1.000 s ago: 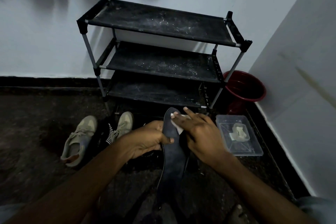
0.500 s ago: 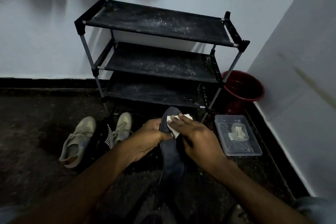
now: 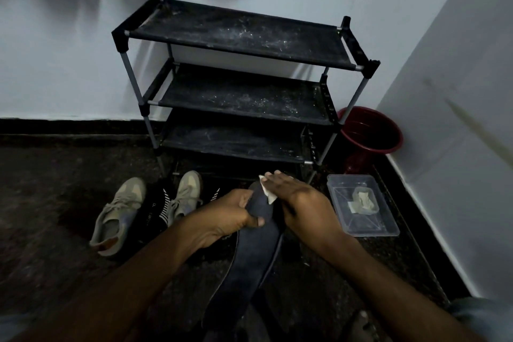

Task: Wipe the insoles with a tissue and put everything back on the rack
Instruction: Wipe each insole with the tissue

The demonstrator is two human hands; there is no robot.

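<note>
A long dark insole (image 3: 249, 255) stands tilted in front of me, toe end up. My left hand (image 3: 230, 216) grips its left edge near the top, thumb across the front. My right hand (image 3: 299, 200) presses a white tissue (image 3: 268, 193) flat against the insole's upper end with straight fingers; most of the tissue is hidden under the hand. Behind them stands a black three-shelf rack (image 3: 241, 91), its dusty shelves bare.
A pair of beige sneakers (image 3: 119, 216) and dark striped shoes (image 3: 161, 208) lie on the dark floor at the left. A clear plastic box (image 3: 361, 205) holding crumpled tissue sits at the right, a red bucket (image 3: 372, 133) behind it in the wall corner.
My right hand has slid the tissue up the insole toward its toe end. My left hand keeps its grip on the insole's edge.
</note>
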